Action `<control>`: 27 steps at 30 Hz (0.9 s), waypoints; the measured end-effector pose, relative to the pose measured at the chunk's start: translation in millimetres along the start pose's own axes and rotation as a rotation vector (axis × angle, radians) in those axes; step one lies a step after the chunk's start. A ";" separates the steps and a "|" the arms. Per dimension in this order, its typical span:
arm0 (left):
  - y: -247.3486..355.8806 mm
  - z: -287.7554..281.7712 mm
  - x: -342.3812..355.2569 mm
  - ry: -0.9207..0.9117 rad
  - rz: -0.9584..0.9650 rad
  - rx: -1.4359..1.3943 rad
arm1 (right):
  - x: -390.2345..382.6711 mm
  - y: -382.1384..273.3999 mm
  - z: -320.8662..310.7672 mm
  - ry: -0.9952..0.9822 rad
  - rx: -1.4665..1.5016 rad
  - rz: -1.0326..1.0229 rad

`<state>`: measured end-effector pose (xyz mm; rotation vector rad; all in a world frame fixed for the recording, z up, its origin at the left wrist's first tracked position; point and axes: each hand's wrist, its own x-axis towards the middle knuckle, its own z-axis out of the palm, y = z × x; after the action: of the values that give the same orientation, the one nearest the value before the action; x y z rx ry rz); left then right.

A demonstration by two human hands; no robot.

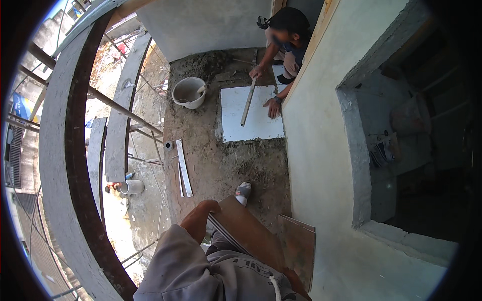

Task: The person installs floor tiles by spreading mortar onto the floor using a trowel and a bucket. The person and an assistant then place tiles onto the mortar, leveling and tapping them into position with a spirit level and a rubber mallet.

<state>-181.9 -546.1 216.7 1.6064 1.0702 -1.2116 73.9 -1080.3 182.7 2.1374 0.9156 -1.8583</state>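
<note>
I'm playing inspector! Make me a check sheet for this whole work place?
Surface: rough grey floor, a white slab lying on it, a dark mortar-like heap beyond.
Job's things: brown tiles, held at a slant.
Clutter: pale bucket, white strips, leaning brown panel.
Grip: left hand closed on the brown tiles' edge; right hand mostly hidden, hold unclear.
Cables: nothing seen for certain.
Surroundings: crouching co-worker with a stick; scaffold planks left; wall right.

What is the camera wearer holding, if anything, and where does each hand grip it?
A stack of brown tiles: the left hand grips its upper-left corner; the right hand is at the lower-right end, its exact grip hidden.
</note>
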 end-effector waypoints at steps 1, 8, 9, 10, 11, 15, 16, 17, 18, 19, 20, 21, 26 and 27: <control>-0.9 2.7 5.6 -0.012 -0.004 0.002 | -0.7 -1.9 0.9 -0.005 -0.008 0.046; -1.5 13.0 7.1 -0.009 -0.022 -0.049 | -13.2 -9.7 0.3 0.044 0.063 0.184; -3.1 14.5 6.1 0.002 -0.032 -0.045 | -16.3 -16.6 -4.2 0.045 0.065 0.183; -4.7 15.8 5.4 0.013 -0.042 -0.043 | -18.1 -23.1 -11.4 0.027 -0.004 0.186; -4.5 16.3 4.6 0.014 -0.039 -0.042 | -19.5 -25.5 -15.4 0.010 -0.075 0.192; -8.8 19.1 5.7 0.020 -0.022 -0.021 | -26.0 -33.0 -25.2 0.047 -0.144 0.100; -10.6 19.8 7.1 0.026 -0.012 -0.023 | -26.1 -34.2 -28.1 0.023 -0.230 0.073; -10.9 20.1 8.0 0.024 -0.011 -0.022 | -25.5 -30.8 -26.6 -0.001 -0.314 0.048; -11.4 19.9 8.9 0.030 -0.022 -0.025 | -24.0 -28.3 -24.6 -0.002 -0.314 0.049; -12.4 20.1 9.4 0.035 -0.035 -0.028 | -20.3 -26.6 -23.0 0.005 -0.308 0.057; -12.7 19.7 9.2 0.033 -0.034 -0.024 | -16.8 -24.6 -20.8 0.013 -0.298 0.066; -13.6 19.4 8.6 0.036 -0.038 -0.036 | -13.9 -22.2 -18.3 0.012 -0.295 0.067; -11.1 16.5 -4.2 0.039 -0.043 -0.015 | 5.8 -3.1 -6.1 0.094 -0.278 0.112; -6.9 13.7 -6.6 0.037 -0.037 -0.017 | 9.7 7.2 -1.5 0.096 -0.273 0.120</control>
<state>-193.1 -558.0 219.8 1.6083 1.1352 -1.1974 79.4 -1082.1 172.0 2.0775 0.9733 -1.4913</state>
